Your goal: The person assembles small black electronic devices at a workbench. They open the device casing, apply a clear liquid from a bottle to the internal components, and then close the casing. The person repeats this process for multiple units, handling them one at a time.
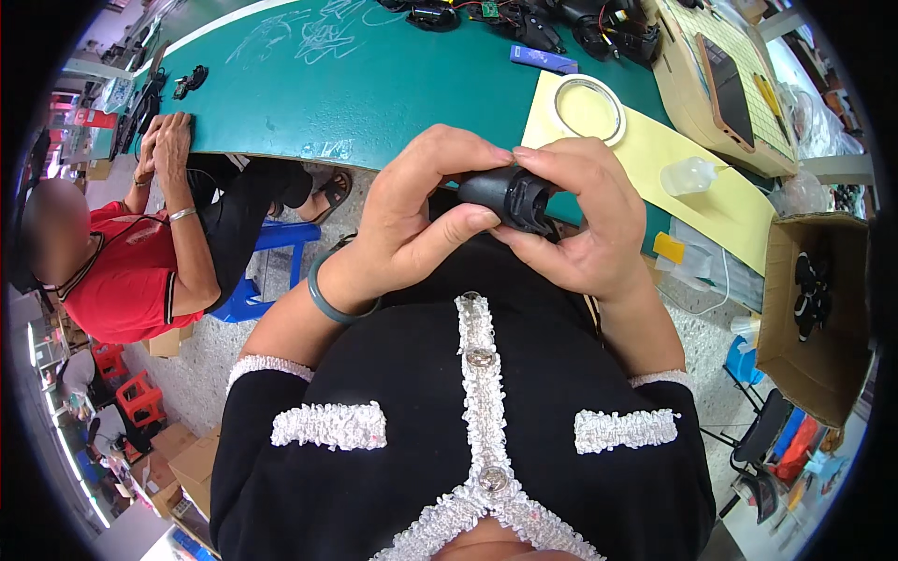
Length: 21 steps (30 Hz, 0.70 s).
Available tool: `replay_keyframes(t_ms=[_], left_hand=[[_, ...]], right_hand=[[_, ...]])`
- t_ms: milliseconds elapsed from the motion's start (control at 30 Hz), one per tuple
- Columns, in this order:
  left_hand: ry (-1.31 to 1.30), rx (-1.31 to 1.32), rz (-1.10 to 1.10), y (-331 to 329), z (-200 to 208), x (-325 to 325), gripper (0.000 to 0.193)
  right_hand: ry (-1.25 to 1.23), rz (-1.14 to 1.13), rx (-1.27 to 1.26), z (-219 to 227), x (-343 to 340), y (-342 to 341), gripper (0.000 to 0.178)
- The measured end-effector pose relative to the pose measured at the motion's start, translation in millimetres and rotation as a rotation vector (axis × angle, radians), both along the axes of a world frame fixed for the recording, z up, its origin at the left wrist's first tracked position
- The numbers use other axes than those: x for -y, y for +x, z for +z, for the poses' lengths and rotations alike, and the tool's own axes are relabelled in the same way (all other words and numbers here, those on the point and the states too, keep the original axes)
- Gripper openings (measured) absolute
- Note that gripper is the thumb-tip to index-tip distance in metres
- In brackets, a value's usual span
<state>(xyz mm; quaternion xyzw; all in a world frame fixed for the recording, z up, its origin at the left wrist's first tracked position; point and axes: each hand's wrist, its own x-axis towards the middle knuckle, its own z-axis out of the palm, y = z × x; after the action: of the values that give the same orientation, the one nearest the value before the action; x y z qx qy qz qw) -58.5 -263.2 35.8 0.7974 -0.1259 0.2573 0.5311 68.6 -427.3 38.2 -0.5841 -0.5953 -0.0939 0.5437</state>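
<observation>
Between both hands I hold a black rounded plastic housing (494,194) in front of my chest, near the table's front edge. Its right end is open and shows a ribbed, notched rim. My left hand (412,210) is closed round its left side, thumb below and index finger on top. My right hand (594,210) grips the open end, with its thumb and fingertips meeting the part above and below. The two hands nearly touch at the top. What lies inside the housing is too dark to make out.
The green table (271,103) bears a tape roll (587,109) on yellow paper (730,210), a small translucent bottle (688,176), a blue box (544,59) and black parts with wires (524,23). A cardboard box (814,309) stands right. A seated person (131,271) is at left.
</observation>
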Motion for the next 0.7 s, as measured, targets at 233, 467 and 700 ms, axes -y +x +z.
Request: replay_keyframes(t_ms=[233, 467, 700], left_hand=[[-0.082, 0.029, -0.041, 0, 2, -2, 0.036], [-0.304, 0.115, -0.166, 11, -21, -7, 0.036], [-0.354, 0.153, -0.217, 12, -23, -11, 0.034]], right_hand=[[-0.01, -0.002, 0.072, 13, -4, 1, 0.054], [0.035, -0.05, 0.23, 16, -13, 4, 0.049], [0.036, -0.048, 0.132, 21, -15, -1, 0.051]])
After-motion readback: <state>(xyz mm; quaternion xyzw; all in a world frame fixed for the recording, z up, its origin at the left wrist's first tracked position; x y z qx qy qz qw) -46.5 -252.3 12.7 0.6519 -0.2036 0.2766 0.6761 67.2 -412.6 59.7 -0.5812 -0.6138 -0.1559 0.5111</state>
